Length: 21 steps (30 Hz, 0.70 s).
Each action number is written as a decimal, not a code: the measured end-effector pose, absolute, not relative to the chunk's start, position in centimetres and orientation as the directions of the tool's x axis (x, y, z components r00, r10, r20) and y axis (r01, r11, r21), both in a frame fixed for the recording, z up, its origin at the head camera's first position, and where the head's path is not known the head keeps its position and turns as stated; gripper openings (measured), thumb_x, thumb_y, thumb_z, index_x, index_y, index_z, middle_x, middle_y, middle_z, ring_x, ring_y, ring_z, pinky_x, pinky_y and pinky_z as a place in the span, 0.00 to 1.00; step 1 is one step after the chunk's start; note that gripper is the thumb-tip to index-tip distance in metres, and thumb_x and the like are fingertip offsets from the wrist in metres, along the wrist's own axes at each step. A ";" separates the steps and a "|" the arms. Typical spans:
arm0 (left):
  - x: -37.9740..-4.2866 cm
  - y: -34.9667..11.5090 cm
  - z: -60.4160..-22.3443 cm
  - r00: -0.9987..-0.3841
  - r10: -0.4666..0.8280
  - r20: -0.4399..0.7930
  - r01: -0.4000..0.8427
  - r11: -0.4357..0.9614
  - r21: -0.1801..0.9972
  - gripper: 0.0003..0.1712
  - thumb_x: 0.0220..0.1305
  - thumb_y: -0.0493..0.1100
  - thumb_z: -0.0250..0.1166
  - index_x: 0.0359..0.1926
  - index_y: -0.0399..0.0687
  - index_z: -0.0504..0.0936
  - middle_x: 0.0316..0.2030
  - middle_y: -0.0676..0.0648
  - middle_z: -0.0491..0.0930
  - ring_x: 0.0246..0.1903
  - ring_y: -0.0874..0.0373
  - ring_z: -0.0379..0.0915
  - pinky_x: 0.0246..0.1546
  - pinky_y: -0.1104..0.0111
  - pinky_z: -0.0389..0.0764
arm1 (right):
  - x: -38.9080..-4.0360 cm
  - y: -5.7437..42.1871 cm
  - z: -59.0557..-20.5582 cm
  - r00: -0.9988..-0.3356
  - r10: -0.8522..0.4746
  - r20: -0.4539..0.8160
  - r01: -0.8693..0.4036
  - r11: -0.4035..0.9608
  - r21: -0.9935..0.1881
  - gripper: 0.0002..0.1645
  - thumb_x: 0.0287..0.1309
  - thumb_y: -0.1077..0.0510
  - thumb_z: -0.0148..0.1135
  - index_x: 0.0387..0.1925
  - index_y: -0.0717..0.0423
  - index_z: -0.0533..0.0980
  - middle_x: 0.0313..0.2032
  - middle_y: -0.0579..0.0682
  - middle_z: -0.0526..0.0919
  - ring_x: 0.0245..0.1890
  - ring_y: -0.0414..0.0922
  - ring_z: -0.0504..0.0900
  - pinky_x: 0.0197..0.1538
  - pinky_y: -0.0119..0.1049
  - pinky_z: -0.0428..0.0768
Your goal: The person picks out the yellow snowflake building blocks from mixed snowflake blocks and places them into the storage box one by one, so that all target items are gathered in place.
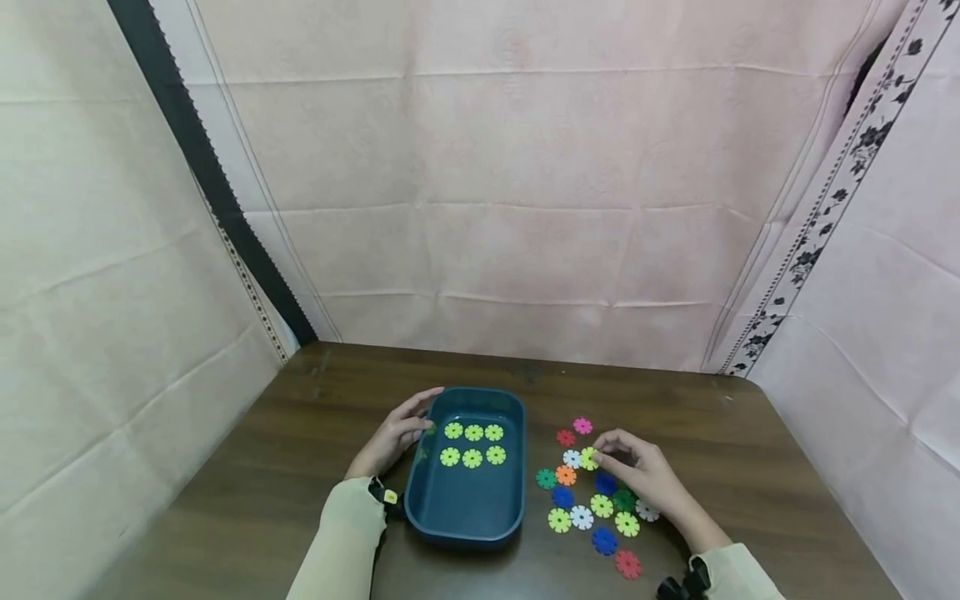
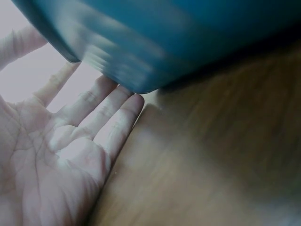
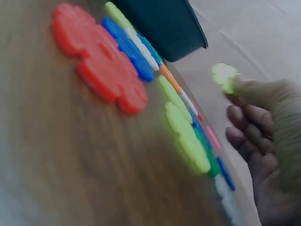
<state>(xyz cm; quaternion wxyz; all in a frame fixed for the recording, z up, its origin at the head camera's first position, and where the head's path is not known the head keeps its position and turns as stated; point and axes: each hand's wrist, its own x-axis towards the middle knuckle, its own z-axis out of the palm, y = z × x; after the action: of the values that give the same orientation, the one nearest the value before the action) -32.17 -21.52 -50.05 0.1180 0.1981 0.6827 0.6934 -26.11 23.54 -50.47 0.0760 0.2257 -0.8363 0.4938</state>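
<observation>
A blue tray [image 1: 465, 512] stands on the table, with two rows of yellow flower-shaped discs [image 1: 472, 458] on its floor. My left hand [image 1: 393, 437] is at the tray's left side near the far corner. Its fingers lie nearly straight against the outer wall in the left wrist view, palm [image 2: 42, 160] turned up. To the right of the tray, my right hand [image 1: 637, 471] pinches a yellow flower-shaped disc [image 3: 224, 76] between thumb and forefinger, lifted off the table. The other fingers curl in below it.
Loose flower discs lie right of the tray: a red disc [image 1: 628, 564] nearest, blue [image 1: 604, 541], white [image 1: 582, 517], green [image 1: 546, 478], orange [image 1: 566, 475] and a pink disc [image 1: 582, 425] farthest. Cloth walls [image 1: 510, 208] enclose the wooden table [image 1: 247, 500] on three sides.
</observation>
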 end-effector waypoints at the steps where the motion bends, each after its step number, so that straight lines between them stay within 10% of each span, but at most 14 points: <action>1: -32.1 -21.5 -50.1 -0.894 0.433 0.115 0.109 -0.039 0.993 0.31 0.73 0.36 0.53 0.75 0.59 0.65 0.75 0.49 0.58 0.66 0.43 0.65 0.59 0.62 0.74 | -26.1 23.3 -50.1 -0.887 -0.293 0.358 -0.454 0.402 -0.795 0.06 0.66 0.52 0.66 0.44 0.43 0.80 0.37 0.41 0.86 0.37 0.43 0.84 0.41 0.35 0.81; 21: -32.0 -21.3 -50.1 -0.896 0.425 0.127 0.133 -0.015 0.991 0.32 0.73 0.36 0.53 0.75 0.61 0.65 0.76 0.53 0.54 0.75 0.51 0.50 0.64 0.58 0.69 | -27.1 9.2 -43.5 -0.801 -0.522 0.292 -0.483 0.276 -0.831 0.08 0.68 0.52 0.64 0.45 0.48 0.80 0.37 0.49 0.86 0.31 0.55 0.83 0.32 0.47 0.83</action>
<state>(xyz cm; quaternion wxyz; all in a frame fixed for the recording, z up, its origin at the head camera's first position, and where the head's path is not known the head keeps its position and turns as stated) -32.05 -21.29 -50.15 0.1068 0.2009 0.6936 0.6835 -27.13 9.19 -43.48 -0.0190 0.3146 -0.7987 0.5126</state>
